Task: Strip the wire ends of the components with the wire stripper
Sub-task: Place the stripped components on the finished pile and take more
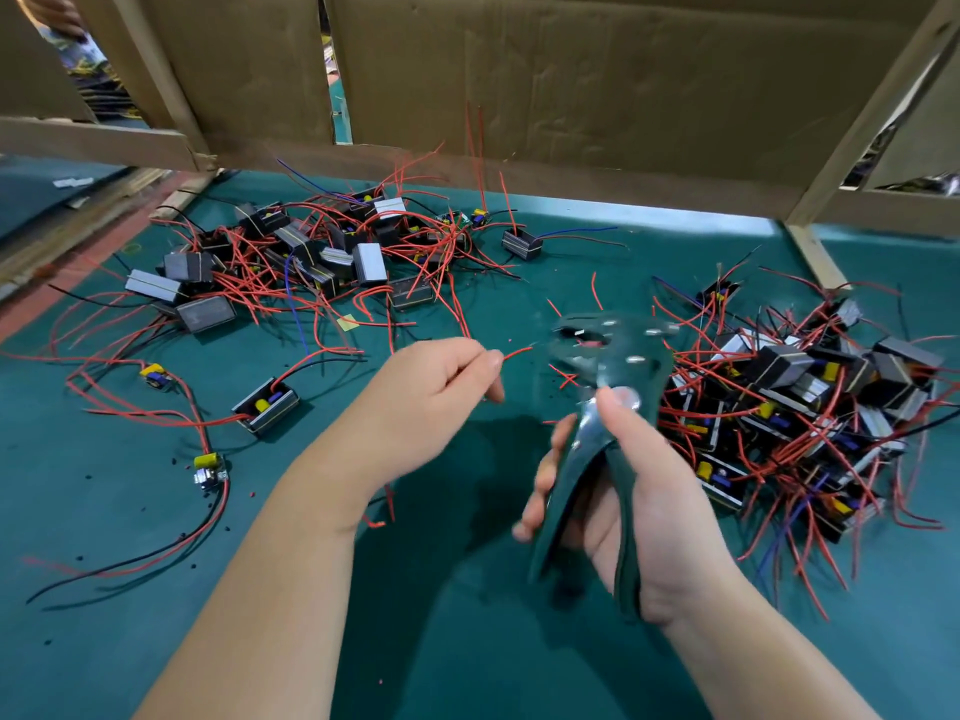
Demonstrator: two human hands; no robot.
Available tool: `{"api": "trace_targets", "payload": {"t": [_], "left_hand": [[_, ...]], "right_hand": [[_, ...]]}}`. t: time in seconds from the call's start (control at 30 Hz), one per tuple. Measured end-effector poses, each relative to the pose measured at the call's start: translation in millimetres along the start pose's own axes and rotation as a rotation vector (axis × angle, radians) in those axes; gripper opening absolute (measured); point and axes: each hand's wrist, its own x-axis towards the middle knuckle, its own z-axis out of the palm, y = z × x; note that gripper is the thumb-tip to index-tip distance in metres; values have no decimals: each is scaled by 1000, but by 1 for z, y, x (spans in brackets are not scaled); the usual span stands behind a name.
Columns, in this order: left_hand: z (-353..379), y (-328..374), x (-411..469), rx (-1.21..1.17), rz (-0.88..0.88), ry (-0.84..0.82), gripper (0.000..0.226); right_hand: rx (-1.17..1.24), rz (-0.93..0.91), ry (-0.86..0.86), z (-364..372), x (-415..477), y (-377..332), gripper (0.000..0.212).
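The left hand pinches a thin red insulated wire between thumb and fingertips just behind its free end. That end points at the blurred head of the dark green wire stripper, near it, though blur hides whether they touch. The right hand has its grip wrapped round the stripper's two handles, which stand partly apart. The wire looks light and floppy, so holding it close to the tip should keep it aimed; the tool looks stiff and heavier. No bin or tray shows: small black boxed components with red leads lie loose in a left heap and a right heap on the green tabletop.
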Motion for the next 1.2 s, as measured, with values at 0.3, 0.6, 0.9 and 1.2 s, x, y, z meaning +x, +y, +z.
{"api": "trace_targets", "payload": {"t": [0.3,0.6,0.9,1.2], "left_hand": [[14,6,-1,1,30,-48,32],[16,9,1,97,53,-127,35],[0,-1,2,24,-67,-56,36],[16,8,4,-595,-140,25,32]], "right_hand": [[120,-162,-179,-7,1,-7,62],[58,-260,-157,-9,-2,-8,53],[97,-425,-93,-21,-2,-26,57],[57,-218,-166,-15,-3,-13,65]]}}
